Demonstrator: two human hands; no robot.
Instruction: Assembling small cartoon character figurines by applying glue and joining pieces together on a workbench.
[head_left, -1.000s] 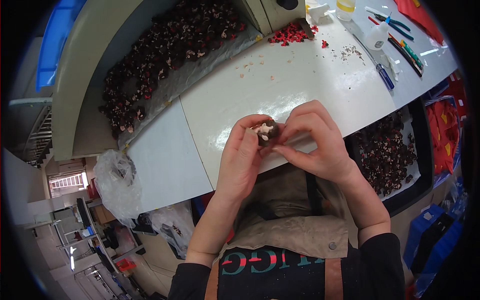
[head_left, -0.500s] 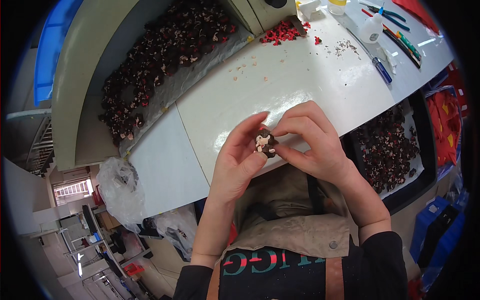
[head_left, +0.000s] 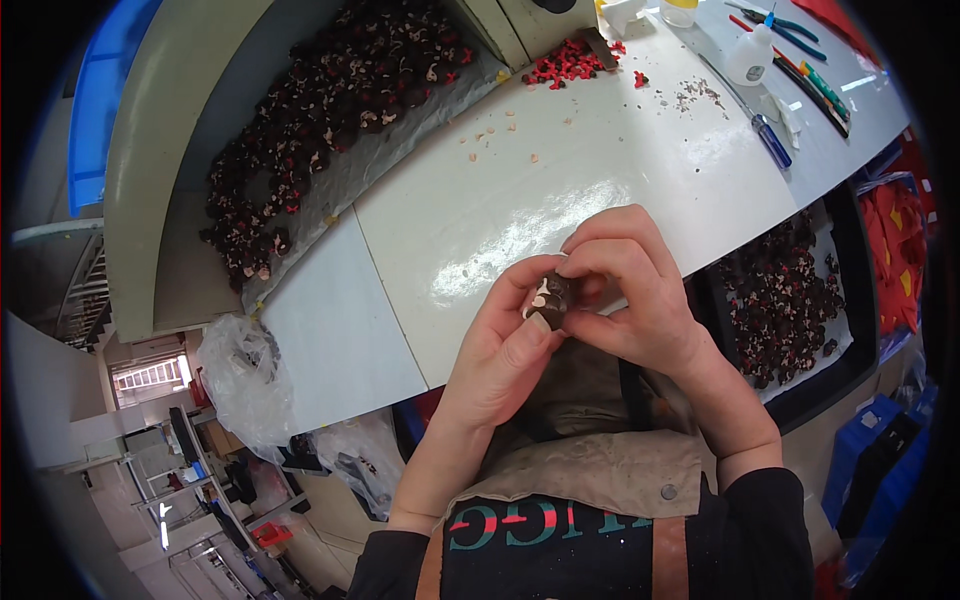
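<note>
In front of my body, over the near edge of the white table [head_left: 460,270], I hold a small dark brown figurine [head_left: 550,300] with beige parts on its front. My left hand [head_left: 505,345] grips it between thumb and fingers from the left. From the other side, my right hand [head_left: 630,285] pinches at it with thumb and curled fingers. The fingers cover much of the figurine, and whether the right fingertips hold a separate small piece is hidden. Loose beige bits [head_left: 490,140] lie on the table beyond my hands.
Many brown figurines [head_left: 330,110] are heaped in a curved bay at left. A black tray [head_left: 858,290] at right holds more. Small red and black pieces [head_left: 570,65], grey crumbs [head_left: 700,95], a screwdriver [head_left: 770,142], a dropper bottle [head_left: 750,55] and pliers [head_left: 792,28] lie at far right.
Both hands have drawn closer together around the figurine, my left moving right. The figurine has turned, with less of its beige front showing.
</note>
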